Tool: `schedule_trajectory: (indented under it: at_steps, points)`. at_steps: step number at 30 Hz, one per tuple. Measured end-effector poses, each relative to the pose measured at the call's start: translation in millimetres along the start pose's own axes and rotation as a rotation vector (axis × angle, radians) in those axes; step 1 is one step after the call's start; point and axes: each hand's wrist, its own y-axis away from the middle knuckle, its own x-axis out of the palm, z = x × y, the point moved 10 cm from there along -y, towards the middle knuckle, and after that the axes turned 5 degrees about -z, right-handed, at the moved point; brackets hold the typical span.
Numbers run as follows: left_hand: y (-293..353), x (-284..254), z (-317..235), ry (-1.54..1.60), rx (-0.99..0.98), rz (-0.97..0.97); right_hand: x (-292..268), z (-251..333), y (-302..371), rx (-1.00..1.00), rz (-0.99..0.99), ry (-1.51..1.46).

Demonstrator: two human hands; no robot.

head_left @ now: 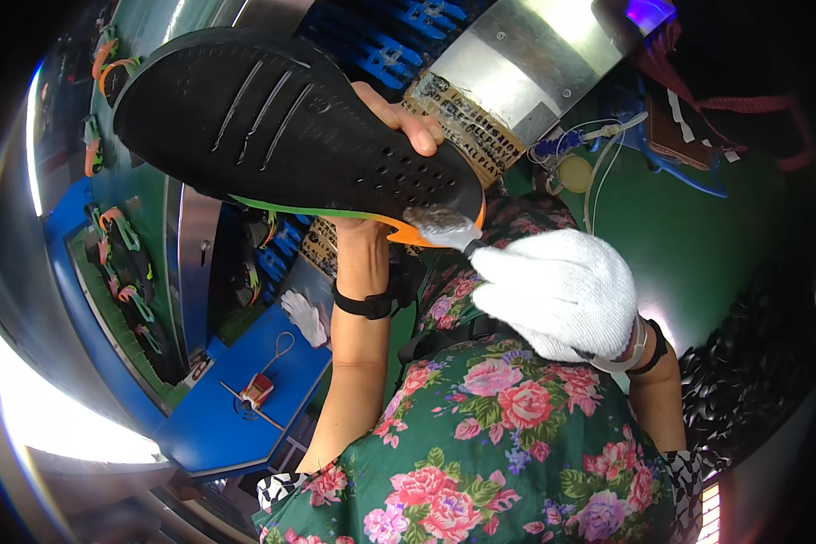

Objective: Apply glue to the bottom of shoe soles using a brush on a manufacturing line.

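Note:
Bare, my left hand point(397, 118) grips a large black shoe sole point(308, 136) by its edge, with fingers curled over the far side and part of the hand hidden behind it. Three slits run across the wide end, and many small holes dot the narrower end. Green and orange trim shows along its near edge. In a white knitted glove, my right hand point(558, 286) is closed around the dark handle of a small brush point(442, 225). Its grey bristles touch the sole close to the orange-trimmed end.
At the left, a green conveyor point(122, 195) carries several soles with orange and green trim. A blue table point(286, 372) holds a white glove point(305, 317) and a red item point(256, 390) with a wire loop. Black pieces point(743, 372) are heaped at right. Printed cardboard point(467, 127) lies beyond the sole.

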Motion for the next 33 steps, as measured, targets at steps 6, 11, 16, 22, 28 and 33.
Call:
schedule_trajectory:
  at_steps: [6, 11, 16, 22, 28, 33]
  points:
    - [-1, 10, -4, -0.007, 0.049, 0.019, 5, -3, -3, -0.025, -0.019, -0.031]
    - [-3, 6, -4, -0.072, 0.025, 0.075, 0, -4, -10, 0.003, -0.019, -0.111]
    - [-5, 8, 0, -0.03, -0.002, 0.076, 6, -5, -9, -0.027, 0.006, -0.06]
    - [-5, 14, 2, -0.034, -0.036, 0.155, 12, 4, -14, -0.011, 0.052, -0.114]
    - [-6, 15, -1, -0.073, 0.078, -0.051, 13, 11, -22, 0.007, 0.047, -0.179]
    - [-4, 10, -6, -0.132, 0.013, 0.031, 18, 0, -5, -0.05, 0.084, -0.081]
